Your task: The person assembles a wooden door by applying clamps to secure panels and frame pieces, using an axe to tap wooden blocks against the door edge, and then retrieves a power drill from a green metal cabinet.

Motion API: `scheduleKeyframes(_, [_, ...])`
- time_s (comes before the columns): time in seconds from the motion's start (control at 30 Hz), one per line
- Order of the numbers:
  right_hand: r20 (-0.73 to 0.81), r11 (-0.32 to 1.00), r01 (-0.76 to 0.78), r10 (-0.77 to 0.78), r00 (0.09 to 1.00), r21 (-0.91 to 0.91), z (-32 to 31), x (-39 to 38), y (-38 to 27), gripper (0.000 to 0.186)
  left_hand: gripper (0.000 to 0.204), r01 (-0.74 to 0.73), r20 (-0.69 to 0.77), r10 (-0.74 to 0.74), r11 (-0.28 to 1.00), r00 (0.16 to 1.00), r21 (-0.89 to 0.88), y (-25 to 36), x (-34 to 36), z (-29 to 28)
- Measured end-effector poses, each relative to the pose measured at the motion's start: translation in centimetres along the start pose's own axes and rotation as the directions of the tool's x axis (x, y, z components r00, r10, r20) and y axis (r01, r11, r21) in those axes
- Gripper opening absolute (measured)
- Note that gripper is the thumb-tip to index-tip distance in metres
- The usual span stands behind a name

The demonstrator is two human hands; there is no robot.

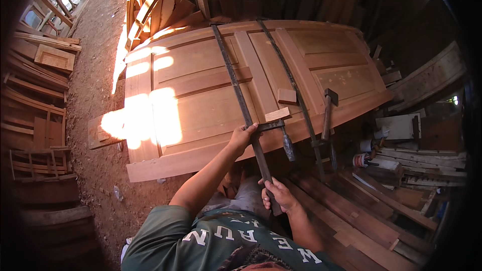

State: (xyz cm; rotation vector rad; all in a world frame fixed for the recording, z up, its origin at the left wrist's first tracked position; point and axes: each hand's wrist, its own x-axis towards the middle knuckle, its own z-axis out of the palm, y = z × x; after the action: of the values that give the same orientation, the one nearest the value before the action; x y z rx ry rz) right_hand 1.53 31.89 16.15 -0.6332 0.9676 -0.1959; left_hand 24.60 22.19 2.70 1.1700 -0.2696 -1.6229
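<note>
A panelled wooden door (201, 105) lies across in front of me, with a long metal bar clamp (232, 73) spanning it. My left hand (242, 138) is closed round this clamp's bar beside its sliding jaw, whose screw handle (288, 146) hangs to the right. Lower down, my right hand (279, 195) grips the near end of the same bar. A small wood block (278, 115) sits at the jaw; whether it is pinched there I cannot tell. Another block (286, 96) rests on the door. A second bar clamp (288, 73) crosses the door farther right.
A hammer (329, 113) lies at the door's near edge, right of the second clamp. Planks (346, 216) cover the lower right, near a white container (359, 160). Timber (37, 95) is stacked at the left, past the dirt floor (95, 65). More boards lean behind the door.
</note>
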Motion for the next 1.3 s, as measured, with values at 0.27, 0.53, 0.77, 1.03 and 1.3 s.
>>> scheduleKeyframes(0.27, [-0.149,0.995,-0.033,0.018,0.989,-0.098,-2.0,3.9,5.3,0.030,0.025,0.118,-0.082,-0.115,0.993,0.990,0.031,-6.4,-4.1,0.7])
scheduleKeyframes(0.53, [-0.216,0.987,-0.002,-0.033,0.976,-0.162,-6.3,7.3,9.8,0.024,0.032,0.271,-0.046,-0.274,0.961,0.961,-0.061,-12.1,-8.4,2.2])
scheduleKeyframes(0.77, [-0.189,0.992,0.034,-0.056,0.980,-0.118,-8.5,10.2,12.9,0.028,0.030,0.255,-0.176,-0.249,0.967,0.953,0.015,-15.9,-6.3,1.0])
scheduleKeyframes(1.03, [-0.293,0.977,0.092,-0.146,0.945,-0.190,-8.3,11.2,14.5,0.032,0.027,0.186,-0.235,-0.172,0.982,0.957,0.038,-15.0,-7.3,2.4])
scheduleKeyframes(1.3, [-0.307,0.942,0.146,-0.242,0.920,-0.303,-6.9,10.7,12.6,0.028,0.023,0.112,-0.177,-0.108,0.994,0.978,0.012,-18.7,-4.8,0.3])
